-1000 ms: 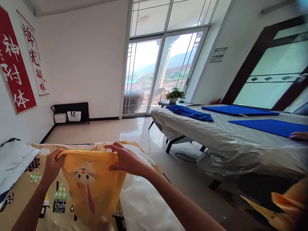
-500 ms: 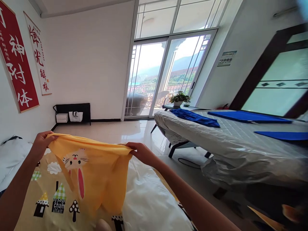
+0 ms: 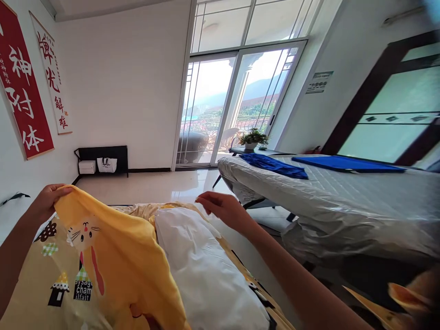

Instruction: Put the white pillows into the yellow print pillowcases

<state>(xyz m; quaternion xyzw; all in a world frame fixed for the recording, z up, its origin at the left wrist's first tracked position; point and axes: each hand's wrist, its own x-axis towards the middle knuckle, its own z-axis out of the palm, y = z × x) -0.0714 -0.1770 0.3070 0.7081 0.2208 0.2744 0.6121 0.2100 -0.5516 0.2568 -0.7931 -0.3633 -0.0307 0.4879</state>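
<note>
My left hand (image 3: 50, 201) pinches the upper corner of a yellow shirt (image 3: 127, 256) with a rabbit print and holds it up at the left. The rest of the shirt droops to the right and down, over a tan sheet (image 3: 30, 293) printed with little houses. My right hand (image 3: 222, 208) is off the shirt, in the air above the bed's right side. Its fingers are curled together, and nothing shows in them. Below that hand lies a white pillow or folded quilt (image 3: 206, 270) on the patterned bedding. The shirt's lower edge runs out of view.
At the right stands a plastic-covered mattress (image 3: 330, 197) with a crumpled blue cloth (image 3: 275, 166) and a flat blue cloth (image 3: 347, 163). A potted plant (image 3: 252, 137) is near the glass door (image 3: 213, 110). A black bench (image 3: 118, 160) holds a white bag (image 3: 107, 165).
My right hand has let go of the shirt's top edge and moved right. That side of the shirt has dropped, uncovering more white bedding. My left hand still holds its corner.
</note>
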